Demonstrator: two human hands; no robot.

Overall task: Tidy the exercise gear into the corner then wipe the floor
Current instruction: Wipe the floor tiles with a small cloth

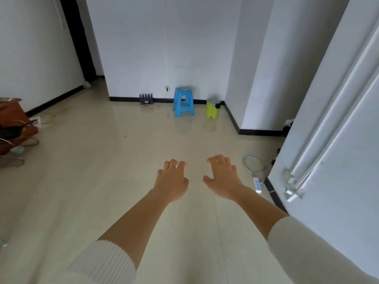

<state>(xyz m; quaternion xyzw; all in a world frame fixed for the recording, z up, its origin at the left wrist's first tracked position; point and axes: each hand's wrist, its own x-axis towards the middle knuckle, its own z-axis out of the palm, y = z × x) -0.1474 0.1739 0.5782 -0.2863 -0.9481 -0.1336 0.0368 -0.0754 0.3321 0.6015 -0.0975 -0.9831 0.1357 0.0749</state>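
Observation:
Both my arms stretch out in front of me over the beige tiled floor (pixel 102 171). My left hand (pixel 173 180) and my right hand (pixel 222 179) hover side by side, palms down, fingers loosely curled, holding nothing. A racket (pixel 253 163) with a round silver frame lies on the floor to the right of my right hand, its handle running toward the white door.
A blue plastic stool (pixel 183 101) and a yellow-green pedal bin (pixel 212 107) stand against the far wall, with a black router (pixel 146 99) to their left. Wooden furniture (pixel 12 124) with cables sits at the left edge. A white door (pixel 336 140) stands open on the right.

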